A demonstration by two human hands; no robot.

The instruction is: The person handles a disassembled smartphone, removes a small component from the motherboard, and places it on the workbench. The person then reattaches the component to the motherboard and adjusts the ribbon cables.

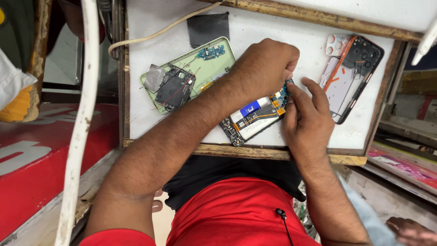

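Note:
An opened phone (253,119) lies slanted on the white work board (145,114), its battery, orange flex strips and circuit board exposed. My left hand (266,64) reaches across from the left, fingers curled and pinched at the phone's upper end. My right hand (307,120) comes from below and grips the same end, thumb and forefinger on its edge. What lies between the fingertips is hidden.
A green back cover (218,64) left of the hands carries a black inner frame (175,86) and a small blue board (211,52). A black pad (208,27) lies behind. A second phone frame (353,77) sits at the right. A white cable (82,123) hangs left. Another person's hand (412,230) shows at the bottom right.

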